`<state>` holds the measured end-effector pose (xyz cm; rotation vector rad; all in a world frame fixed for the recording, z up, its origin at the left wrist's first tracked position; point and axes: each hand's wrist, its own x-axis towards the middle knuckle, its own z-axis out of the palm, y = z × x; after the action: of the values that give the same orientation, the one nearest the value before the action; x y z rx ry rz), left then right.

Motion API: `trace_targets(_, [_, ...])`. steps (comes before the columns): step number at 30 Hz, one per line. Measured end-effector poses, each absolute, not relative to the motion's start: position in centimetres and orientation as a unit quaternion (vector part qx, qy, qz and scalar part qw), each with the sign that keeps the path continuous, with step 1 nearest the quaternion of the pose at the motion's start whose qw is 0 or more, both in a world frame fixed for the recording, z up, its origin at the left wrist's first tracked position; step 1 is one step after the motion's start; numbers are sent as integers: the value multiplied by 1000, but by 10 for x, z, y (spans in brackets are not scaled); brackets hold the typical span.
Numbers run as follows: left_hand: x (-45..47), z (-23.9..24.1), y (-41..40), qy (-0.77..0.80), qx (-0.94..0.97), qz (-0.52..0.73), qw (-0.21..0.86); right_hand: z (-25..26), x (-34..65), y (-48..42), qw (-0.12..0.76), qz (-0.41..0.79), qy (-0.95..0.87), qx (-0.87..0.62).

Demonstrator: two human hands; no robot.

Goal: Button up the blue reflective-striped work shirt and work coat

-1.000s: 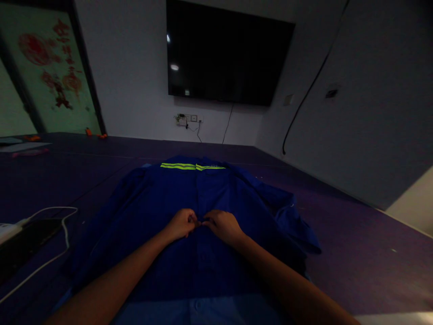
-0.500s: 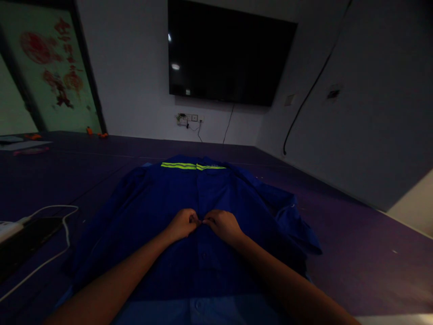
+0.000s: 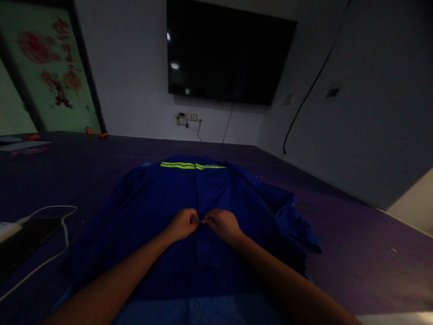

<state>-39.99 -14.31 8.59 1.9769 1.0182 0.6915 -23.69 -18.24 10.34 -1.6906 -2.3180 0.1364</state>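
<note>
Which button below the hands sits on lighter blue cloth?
The lower button, near the picture's bottom edge; the upper button sits on darker blue cloth.

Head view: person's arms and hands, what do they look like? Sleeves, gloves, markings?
Left hand and right hand are ungloved. Both forearms are bare as far as shown, with no sleeve, watch or bracelet visible. Too dark to tell fine markings.

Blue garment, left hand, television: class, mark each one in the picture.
Blue garment [image 3: 205,268]: head view, front button placket.
Left hand [image 3: 182,223]: head view, middle of the hand.
Television [image 3: 230,54]: head view, middle of the screen.
</note>
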Motion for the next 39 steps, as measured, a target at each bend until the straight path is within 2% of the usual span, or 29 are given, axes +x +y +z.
trace_targets(6, [-399, 87, -144, 396, 772, 274, 415, 107, -239, -184, 118, 52, -795, -593])
trace_targets(17, [-400, 94, -149, 429, 654, 252, 570, 124, -236, -191, 110, 31, -782, -612])
trace_targets(21, [-405, 102, -151, 407, 655, 193, 607, 125, -234, -191, 102, 15, -782, -614])
trace_targets(29, [-419, 121, -160, 362, 694, -28, 622, 124, -235, -192, 85, -16, -779, -621])
trace_targets(39, [-418, 127, -172, 323, 733, -69, 595, 129, -243, -204, 124, -62, -809, -571])
